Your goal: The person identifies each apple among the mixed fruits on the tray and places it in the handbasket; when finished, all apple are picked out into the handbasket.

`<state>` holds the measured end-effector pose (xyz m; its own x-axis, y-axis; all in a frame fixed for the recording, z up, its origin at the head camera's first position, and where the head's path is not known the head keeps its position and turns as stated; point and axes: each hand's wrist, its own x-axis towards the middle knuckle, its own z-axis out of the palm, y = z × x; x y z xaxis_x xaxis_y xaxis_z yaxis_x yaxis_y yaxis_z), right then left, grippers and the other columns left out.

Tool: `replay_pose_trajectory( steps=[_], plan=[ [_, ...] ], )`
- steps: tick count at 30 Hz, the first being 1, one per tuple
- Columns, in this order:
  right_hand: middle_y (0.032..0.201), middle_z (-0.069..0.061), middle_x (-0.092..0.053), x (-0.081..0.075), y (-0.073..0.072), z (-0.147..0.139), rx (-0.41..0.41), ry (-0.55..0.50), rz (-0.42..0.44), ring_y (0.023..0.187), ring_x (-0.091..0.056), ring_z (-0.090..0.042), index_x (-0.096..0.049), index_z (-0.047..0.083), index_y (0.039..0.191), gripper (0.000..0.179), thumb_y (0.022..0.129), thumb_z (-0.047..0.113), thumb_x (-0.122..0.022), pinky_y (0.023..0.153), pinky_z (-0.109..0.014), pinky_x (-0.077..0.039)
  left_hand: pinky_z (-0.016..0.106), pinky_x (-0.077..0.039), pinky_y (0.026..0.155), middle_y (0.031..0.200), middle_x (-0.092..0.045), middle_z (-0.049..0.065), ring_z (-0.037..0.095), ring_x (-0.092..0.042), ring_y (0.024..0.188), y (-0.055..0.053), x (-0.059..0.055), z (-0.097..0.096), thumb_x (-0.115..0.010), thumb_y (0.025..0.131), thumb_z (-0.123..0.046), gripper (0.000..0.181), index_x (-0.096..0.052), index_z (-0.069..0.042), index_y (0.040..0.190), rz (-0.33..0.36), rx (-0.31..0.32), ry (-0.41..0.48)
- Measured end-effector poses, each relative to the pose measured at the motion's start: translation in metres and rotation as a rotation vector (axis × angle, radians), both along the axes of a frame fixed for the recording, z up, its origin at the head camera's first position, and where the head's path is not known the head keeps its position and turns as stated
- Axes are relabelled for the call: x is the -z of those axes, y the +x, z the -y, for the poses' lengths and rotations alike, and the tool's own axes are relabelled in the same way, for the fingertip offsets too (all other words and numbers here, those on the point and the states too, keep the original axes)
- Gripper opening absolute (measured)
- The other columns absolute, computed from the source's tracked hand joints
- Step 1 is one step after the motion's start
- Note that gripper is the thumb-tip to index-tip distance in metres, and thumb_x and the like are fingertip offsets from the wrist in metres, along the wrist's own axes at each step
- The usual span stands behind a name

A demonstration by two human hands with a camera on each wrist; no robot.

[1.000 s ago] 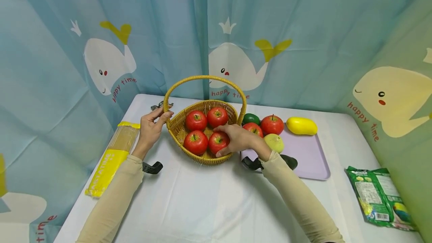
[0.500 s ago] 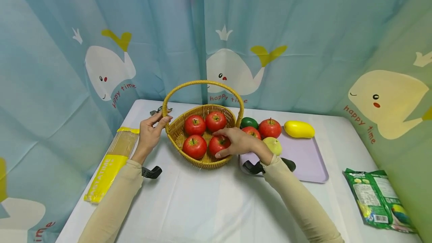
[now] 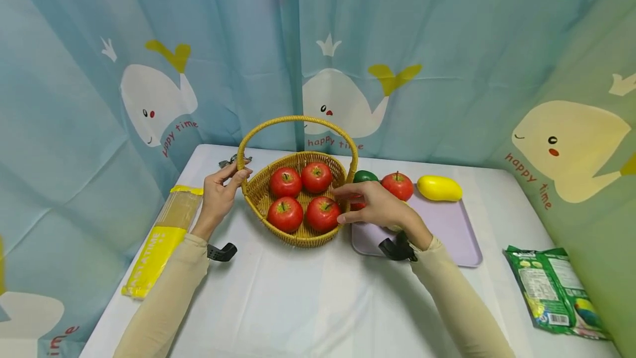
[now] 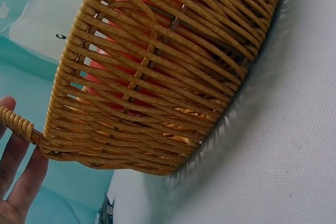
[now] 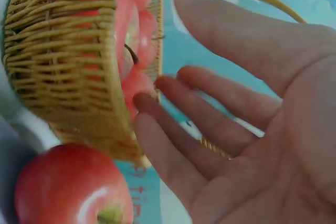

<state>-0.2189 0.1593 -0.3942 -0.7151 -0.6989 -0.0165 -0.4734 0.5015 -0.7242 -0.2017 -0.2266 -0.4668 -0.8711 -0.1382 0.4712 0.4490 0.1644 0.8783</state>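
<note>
A woven basket [image 3: 304, 241] with a tall arched handle [image 3: 298, 119] stands on the white table, and several red apples [image 3: 324, 214] lie in it. My left hand [image 3: 217, 199] pinches the foot of the handle on the left side. In the left wrist view, fingers [image 4: 26, 182] touch the handle beside the basket's wall [image 4: 147, 77]. At the right rim hovers my right hand [image 3: 376, 206], fingers spread and holding nothing. The right wrist view shows its bare palm [image 5: 252, 182] facing the basket [image 5: 63, 72], with another apple [image 5: 73, 187] outside the basket below.
Right of the basket lies a lilac tray [image 3: 447, 231], partly hidden by my right arm. A red apple [image 3: 397, 185], a dark green fruit [image 3: 365, 176] and a yellow fruit [image 3: 439, 188] are there. A pasta pack [image 3: 159, 247] lies left, a green bag [image 3: 556, 291] far right.
My right hand has let go of the front right apple in the basket and drawn back to the right, its fingers opening. The left hand stays on the handle.
</note>
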Motion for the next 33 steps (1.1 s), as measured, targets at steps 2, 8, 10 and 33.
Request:
replay_pose_trajectory(
  steps=[2, 8, 10, 33],
  plan=[
    [0.133, -0.015, -0.074, 0.001, 0.002, -0.011, 0.039, -0.055, 0.006, 0.119, -0.072, -0.033, -0.072, 0.005, 0.135, 0.054, 0.088, 0.025, -0.090, 0.100, -0.051, -0.062, 0.018, -0.063, 0.082, 0.109, -0.078, 0.024, 0.005, -0.073, 0.098, -0.001, 0.000, -0.001, -0.066, 0.104, -0.005, 0.028, -0.072, 0.006, 0.130, 0.000, 0.002, 0.002],
    [0.118, -0.014, -0.079, 0.007, 0.000, -0.036, 0.192, -0.155, -0.088, 0.106, -0.077, -0.035, -0.077, 0.004, 0.124, 0.048, 0.083, 0.022, -0.094, 0.094, -0.051, -0.064, 0.020, -0.064, 0.082, 0.106, -0.080, 0.012, 0.005, -0.072, 0.098, -0.001, -0.003, -0.001, -0.067, 0.104, -0.003, 0.028, -0.072, 0.008, 0.129, -0.002, 0.001, 0.002],
    [0.118, -0.015, -0.079, 0.010, -0.002, -0.041, 0.257, -0.151, -0.126, 0.106, -0.076, -0.036, -0.077, 0.004, 0.124, 0.052, 0.080, 0.023, -0.096, 0.095, -0.055, -0.063, 0.020, -0.064, 0.082, 0.105, -0.080, 0.008, 0.006, -0.072, 0.097, -0.001, -0.004, -0.001, -0.067, 0.104, -0.004, 0.028, -0.071, 0.009, 0.129, -0.002, 0.001, 0.002],
    [0.152, -0.024, -0.057, 0.036, -0.018, -0.039, 0.274, 0.245, -0.165, 0.139, -0.050, -0.049, -0.055, 0.003, 0.152, 0.088, 0.079, 0.032, -0.096, 0.119, -0.071, -0.039, 0.019, -0.064, 0.084, 0.101, -0.079, -0.011, 0.006, -0.072, 0.097, -0.002, -0.001, -0.001, -0.067, 0.104, -0.003, 0.027, -0.073, 0.006, 0.128, -0.008, -0.001, 0.008]
  ],
)
